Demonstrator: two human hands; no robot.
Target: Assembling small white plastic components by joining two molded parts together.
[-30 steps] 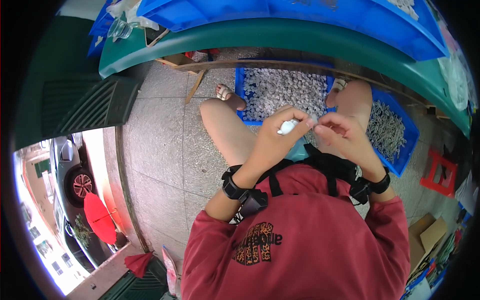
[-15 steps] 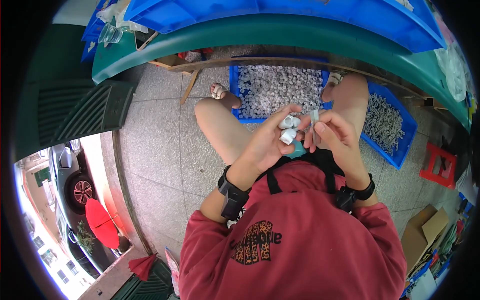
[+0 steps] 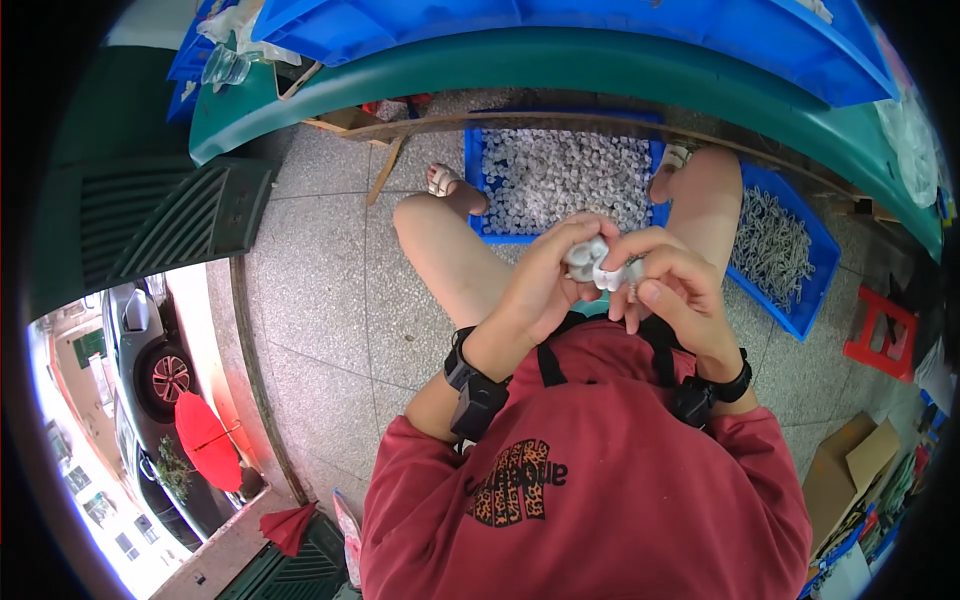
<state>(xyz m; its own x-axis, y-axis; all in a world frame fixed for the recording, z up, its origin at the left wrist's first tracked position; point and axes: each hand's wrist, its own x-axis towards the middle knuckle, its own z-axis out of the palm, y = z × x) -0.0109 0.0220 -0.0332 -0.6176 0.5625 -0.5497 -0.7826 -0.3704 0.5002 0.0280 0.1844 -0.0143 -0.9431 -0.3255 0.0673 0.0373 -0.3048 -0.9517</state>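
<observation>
My left hand (image 3: 541,290) is curled around a few small white plastic pieces (image 3: 583,256), rounded and hollow like caps. Another white piece (image 3: 606,278) sits between the fingertips of both hands. My right hand (image 3: 684,292) pinches a small greyish metal piece (image 3: 634,270) against that white piece; its exact shape is mostly covered by the fingers. Both hands are close together above my lap. Beyond them, a blue tray (image 3: 476,190) on the floor between my feet holds a heap of similar white pieces (image 3: 565,180).
At the right, a blue bin (image 3: 800,328) holds many looped metal pieces (image 3: 772,240). A green table (image 3: 560,75) with large blue trays (image 3: 590,18) runs across the far side. A red stool (image 3: 882,335) and a cardboard box (image 3: 850,465) stand right. Red umbrellas (image 3: 207,443) lie left.
My hands have come together. The metal piece, held upright and apart before, is now at the white piece, and my left fingers have closed more around the white pieces.
</observation>
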